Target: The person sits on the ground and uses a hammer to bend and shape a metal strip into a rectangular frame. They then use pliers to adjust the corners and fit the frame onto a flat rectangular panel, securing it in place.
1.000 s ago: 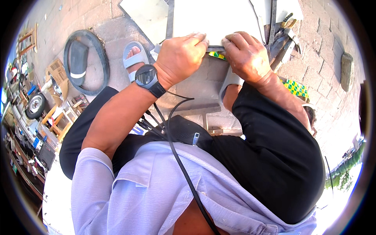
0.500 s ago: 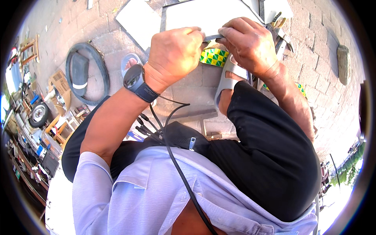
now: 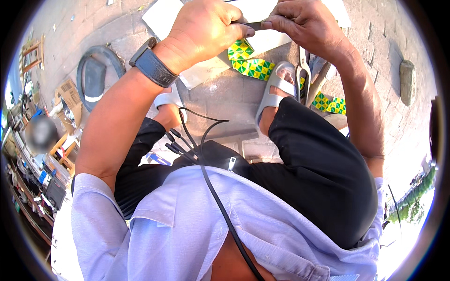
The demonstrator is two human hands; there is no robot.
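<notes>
Both my hands are raised at the top of the picture with a short dark strip (image 3: 255, 25) pulled between them, perhaps rubber. My left hand (image 3: 204, 30), a dark watch on its wrist, pinches the strip's left end between thumb and fingers. At the other end, my right hand (image 3: 307, 23) grips it with thumb and curled fingers. Behind the hands lie white flat sheets (image 3: 161, 18), partly covered. Just below them, a strip of green-and-yellow checkered packets (image 3: 253, 68) rests on the paving by my right sandal.
Metal shears or pliers (image 3: 303, 75) lie right of my right foot, with more checkered packets (image 3: 330, 104) near them. A black inner tube (image 3: 82, 77) lies at left, before a cluttered heap. A stone-like block (image 3: 408, 82) sits far right. Black cables (image 3: 206, 178) hang across my lap.
Both hands have come up, away from my lap, and the dark strip now shows stretched between them. More of the packets and the tool beside my right foot has come into sight.
</notes>
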